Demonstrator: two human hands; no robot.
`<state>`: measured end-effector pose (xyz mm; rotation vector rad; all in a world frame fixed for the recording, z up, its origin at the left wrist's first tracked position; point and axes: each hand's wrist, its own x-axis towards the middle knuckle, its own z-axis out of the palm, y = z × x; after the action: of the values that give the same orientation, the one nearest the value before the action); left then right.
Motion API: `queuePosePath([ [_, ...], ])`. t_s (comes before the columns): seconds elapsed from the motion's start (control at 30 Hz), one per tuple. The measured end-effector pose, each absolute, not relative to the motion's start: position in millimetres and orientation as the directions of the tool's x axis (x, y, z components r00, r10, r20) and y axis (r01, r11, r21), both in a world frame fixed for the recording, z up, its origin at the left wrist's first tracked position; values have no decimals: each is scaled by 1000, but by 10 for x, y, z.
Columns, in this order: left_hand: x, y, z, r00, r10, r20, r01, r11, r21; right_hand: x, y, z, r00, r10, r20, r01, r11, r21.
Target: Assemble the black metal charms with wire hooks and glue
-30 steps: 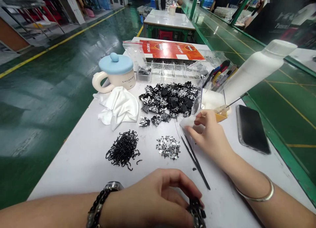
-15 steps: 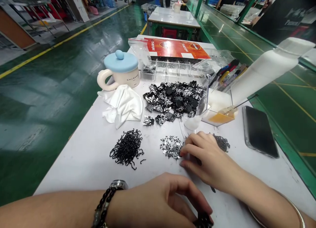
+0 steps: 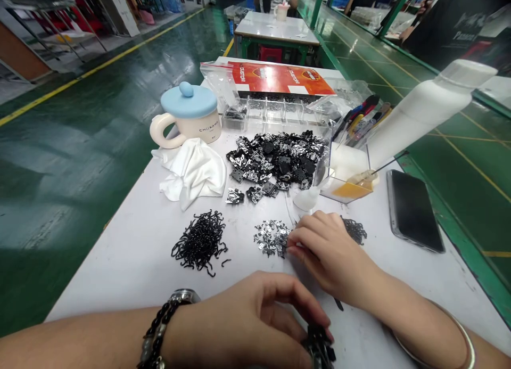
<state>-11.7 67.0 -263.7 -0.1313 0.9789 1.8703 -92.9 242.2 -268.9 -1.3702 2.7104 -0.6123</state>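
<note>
Careful now, the left hand (image 3: 247,326) is curled tight on a black stack of metal parts (image 3: 319,345), and the right hand (image 3: 329,257), fingertips pressed together on something too small to see, could scatter the silver clips (image 3: 271,237) just beside it with one slip.

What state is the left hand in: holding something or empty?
Holding: the left hand curls around a cluster of black metal parts.

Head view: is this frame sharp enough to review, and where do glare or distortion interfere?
In the head view, the right hand looks reasonably sharp; overhead glare streaks the glossy green floor; wide-angle stretching bends the yellow floor line and enlarges the white bottle near the right edge; the bottom edge crops the dark parts in the left hand.
</note>
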Motion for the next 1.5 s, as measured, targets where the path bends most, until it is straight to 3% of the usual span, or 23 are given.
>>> queuePosePath([
  [0.1,-159,632,-2587,-655,646,-392,-722,-381,577,-976,2498,-2542,-732,-679,47,-492,479,-727],
  [0.17,-189,610,-2552,-763,546,-347,-624,-482,615,-987,2519,-2485,-795,-605,-32,-249,374,-893],
  [0.27,-216,591,-2525,-847,441,-298,-516,-544,662,-955,2497,-2488,-823,-552,-136,18,214,-977],
  [0.33,-219,588,-2531,-851,445,-279,-508,-560,655,-913,2471,-2522,-832,-532,-158,81,166,-983],
  [0.43,-209,588,-2557,-847,459,-268,-513,-577,635,-867,2458,-2563,-871,-491,-29,-94,223,-970],
  [0.53,-200,589,-2572,-855,443,-269,-505,-596,625,-871,2480,-2571,-841,-511,179,-366,294,-883],
  [0.63,-204,588,-2563,-856,437,-278,-506,-593,626,-893,2494,-2569,-793,-529,301,-512,313,-800],
  [0.87,-205,582,-2580,-857,445,-259,-498,-588,637,-828,2441,-2586,-665,-454,592,-741,501,-448],
  [0.93,-199,585,-2599,-861,440,-254,-489,-580,652,-811,2429,-2578,-665,-446,599,-737,523,-428],
  [1.1,-202,595,-2626,-850,459,-260,-499,-541,677,-830,2437,-2526,-751,-464,471,-661,517,-544],
  [1.23,-220,597,-2615,-834,476,-280,-525,-525,670,-858,2458,-2511,-737,-506,448,-673,488,-556],
  [1.4,-235,590,-2617,-832,478,-282,-524,-509,683,-899,2503,-2564,-603,-607,518,-796,412,-444],
  [1.5,-225,581,-2631,-821,485,-301,-543,-501,674,-933,2555,-2589,-528,-699,483,-848,402,-345],
])
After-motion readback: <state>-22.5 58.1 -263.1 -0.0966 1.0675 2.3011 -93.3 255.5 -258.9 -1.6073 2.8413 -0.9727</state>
